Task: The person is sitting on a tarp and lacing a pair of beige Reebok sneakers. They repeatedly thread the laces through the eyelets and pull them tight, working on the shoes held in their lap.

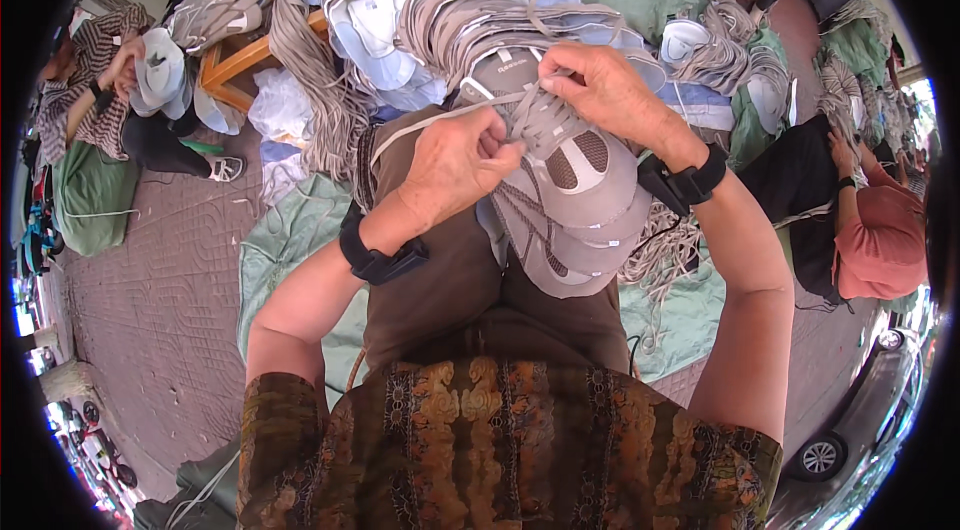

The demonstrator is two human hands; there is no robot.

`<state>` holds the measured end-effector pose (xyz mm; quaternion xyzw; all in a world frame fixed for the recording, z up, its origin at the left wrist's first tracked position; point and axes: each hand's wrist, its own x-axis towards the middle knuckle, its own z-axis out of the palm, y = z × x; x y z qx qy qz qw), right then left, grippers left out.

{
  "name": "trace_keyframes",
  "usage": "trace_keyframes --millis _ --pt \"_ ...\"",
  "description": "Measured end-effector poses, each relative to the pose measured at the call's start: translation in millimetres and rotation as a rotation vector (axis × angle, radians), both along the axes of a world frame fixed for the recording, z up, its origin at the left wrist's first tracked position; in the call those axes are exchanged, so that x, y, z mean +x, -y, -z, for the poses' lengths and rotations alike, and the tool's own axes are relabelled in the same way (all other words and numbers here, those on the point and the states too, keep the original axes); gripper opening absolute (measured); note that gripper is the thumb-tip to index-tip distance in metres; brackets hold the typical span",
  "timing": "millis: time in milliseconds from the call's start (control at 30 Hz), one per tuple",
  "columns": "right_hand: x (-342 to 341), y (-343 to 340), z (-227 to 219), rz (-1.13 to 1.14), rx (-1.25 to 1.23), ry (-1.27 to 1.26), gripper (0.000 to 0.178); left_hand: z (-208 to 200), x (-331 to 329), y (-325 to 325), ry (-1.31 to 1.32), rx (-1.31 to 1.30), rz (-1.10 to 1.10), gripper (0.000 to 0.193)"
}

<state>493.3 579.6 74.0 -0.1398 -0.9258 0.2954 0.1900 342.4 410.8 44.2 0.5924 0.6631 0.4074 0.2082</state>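
Note:
A stack of taupe shoe uppers (577,192) with mesh toe panels lies across my lap, toes toward me. Criss-crossed grey laces (541,120) run up the top one below its tongue (506,68). My left hand (462,162) is closed at the left side of the lacing, thumb and fingers pinched on a shoelace. A loose length of flat lace (430,117) stretches past its knuckles to the left. My right hand (603,95) is closed in a pinch on lace at the upper right eyelets. Its fingertips partly hide the lace there.
More shoe uppers (470,15) are heaped just beyond my lap, with hanging laces (335,120) at their left. A wooden stool (235,70) stands behind at left. Co-workers sit at left (95,95) and right (880,230). Green sheeting (290,250) covers the paving beneath me.

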Motion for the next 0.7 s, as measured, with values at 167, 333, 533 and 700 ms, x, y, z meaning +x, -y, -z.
trace_keyframes --millis 167,333,533,700 --pt "1.5 3.4 0.5 0.055 -0.074 0.012 0.011 5.5 8.1 -7.8 -0.22 0.062 -0.062 0.023" --pt "3.5 3.2 4.7 0.055 -0.079 -0.003 0.011 1.9 9.1 -12.4 -0.197 0.047 -0.082 0.021" --pt "4.4 1.8 10.4 0.052 -0.082 -0.018 0.011 -5.0 8.7 -26.9 -0.373 0.054 -0.078 0.021" --pt "3.9 3.6 8.8 0.076 -0.165 -0.015 0.012 -5.8 6.2 -27.3 -0.443 0.112 -0.034 0.014"
